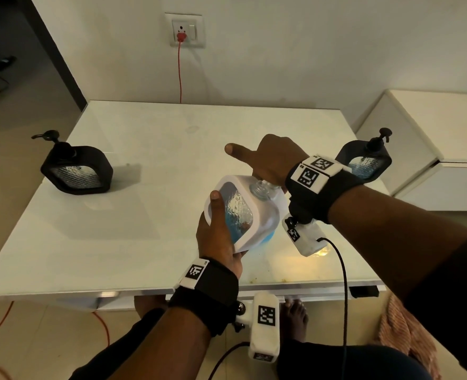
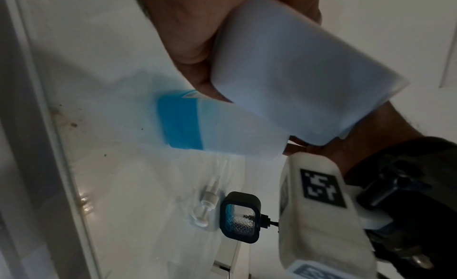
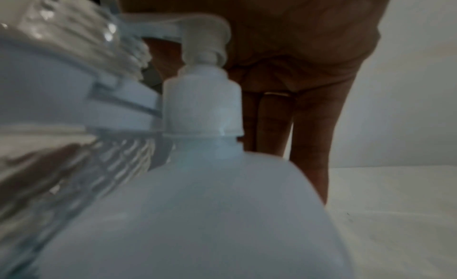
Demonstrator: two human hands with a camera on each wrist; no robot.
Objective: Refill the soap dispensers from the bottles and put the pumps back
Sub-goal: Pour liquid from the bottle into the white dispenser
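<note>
My left hand (image 1: 218, 234) grips a white-framed glass soap dispenser (image 1: 240, 212), tilted, its open glass neck (image 1: 259, 187) pointing up and right. It holds some blue soap. Behind it stands a white refill bottle (image 3: 197, 224) with blue liquid (image 2: 180, 125) in its lower part. My right hand (image 1: 273, 160) rests on top of that bottle's white pump head (image 3: 205, 38), fingers hanging straight down past it and one digit sticking out to the left. The pump's spout points toward the dispenser's neck (image 3: 74, 38). A loose clear pump (image 2: 205, 205) lies on the table.
Two black dispensers with pumps fitted stand on the white table (image 1: 144, 133), one at the left edge (image 1: 76, 171), one at the right edge (image 1: 364, 160). A white cabinet (image 1: 432, 149) sits right of the table. A red cord (image 1: 180, 75) hangs from the wall socket behind.
</note>
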